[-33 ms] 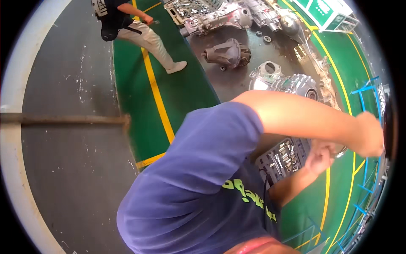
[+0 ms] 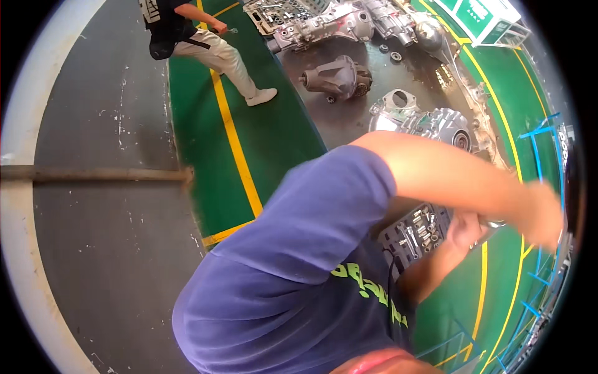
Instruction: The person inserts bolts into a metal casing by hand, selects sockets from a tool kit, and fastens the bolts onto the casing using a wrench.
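My left hand [image 2: 543,215] reaches far to the right at the end of a stretched arm. It is smeared by motion and its fingers do not show clearly. Just below that forearm, my right hand [image 2: 464,229] is curled closed beside a shiny metal part [image 2: 496,222], mostly covered by my left arm. What the right fingers hold cannot be made out. Close by lies an open socket set case [image 2: 393,235] with sockets and combination wrenches [image 2: 409,242].
A metal-topped table [image 2: 339,115] bears a silver gearbox housing [image 2: 395,103], a grey differential housing [image 2: 336,78], a long transmission [image 2: 324,28] and another tool case [image 2: 265,19]. A co-worker [image 2: 215,50] stands at the far left, one hand holding a wrench [image 2: 232,30]. Blue frames [image 2: 539,134] stand at right.
My left hand has moved downward in the picture and is more blurred. The right hand has shifted slightly to the left. The co-worker's wrench shows more plainly.
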`<control>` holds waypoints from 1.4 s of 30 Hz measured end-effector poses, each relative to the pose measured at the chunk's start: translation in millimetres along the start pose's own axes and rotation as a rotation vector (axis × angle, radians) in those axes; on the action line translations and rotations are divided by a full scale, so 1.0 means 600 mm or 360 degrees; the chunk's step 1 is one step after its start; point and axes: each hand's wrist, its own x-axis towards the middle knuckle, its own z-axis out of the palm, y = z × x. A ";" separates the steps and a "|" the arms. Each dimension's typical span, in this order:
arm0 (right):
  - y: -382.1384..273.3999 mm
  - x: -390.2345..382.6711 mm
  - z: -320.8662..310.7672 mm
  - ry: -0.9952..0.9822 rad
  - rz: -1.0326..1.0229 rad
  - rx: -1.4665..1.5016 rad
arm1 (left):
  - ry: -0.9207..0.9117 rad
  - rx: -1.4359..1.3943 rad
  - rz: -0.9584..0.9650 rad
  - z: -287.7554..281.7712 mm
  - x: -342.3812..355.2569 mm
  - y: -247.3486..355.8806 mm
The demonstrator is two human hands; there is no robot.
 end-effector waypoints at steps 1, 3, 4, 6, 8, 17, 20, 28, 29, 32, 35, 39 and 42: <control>0.006 0.016 -0.010 0.0001 0.0005 0.0010 | -0.0197 -0.0260 0.0162 0.030 0.005 0.024; 0.016 0.100 -0.096 0.0018 -0.0153 -0.0338 | -0.0165 -0.0314 0.0377 0.107 -0.055 0.105; 0.014 0.138 -0.144 0.0037 -0.0241 -0.0522 | -0.0184 -0.0321 0.0403 0.089 -0.074 0.112; 0.011 0.134 -0.166 0.0057 -0.0318 -0.0703 | -0.0119 -0.0270 -0.0053 0.034 -0.099 0.095; 0.007 0.047 -0.156 -0.0178 -0.0324 -0.0201 | -0.0021 -0.0250 -0.0107 -0.005 -0.065 0.031; 0.011 0.134 -0.058 -0.0094 -0.0153 -0.0730 | -0.0063 -0.0098 0.0057 0.079 -0.114 0.100; 0.005 0.018 -0.105 -0.0274 -0.0684 -0.0913 | 0.0129 -0.0047 -0.0088 -0.006 -0.060 0.011; -0.039 0.073 -0.014 0.0236 -0.0904 -0.1735 | -0.0139 -0.0052 0.0236 0.070 -0.103 0.104; -0.025 0.063 -0.033 0.0429 -0.0533 -0.1262 | 0.0255 0.0112 0.0064 0.094 -0.075 0.048; 0.039 0.018 -0.103 0.0196 -0.0209 -0.0245 | 0.0498 0.0289 -0.0046 0.008 -0.036 -0.039; 0.017 0.019 -0.040 -0.0325 -0.0157 -0.0329 | 0.0174 0.0354 0.0344 0.006 -0.075 -0.007; 0.016 0.148 -0.156 0.0296 0.0070 -0.0049 | 0.0243 0.0215 0.0208 0.061 -0.106 0.050; 0.009 0.101 -0.154 0.0388 -0.0288 -0.0383 | 0.0310 0.0410 0.0073 0.073 -0.091 0.021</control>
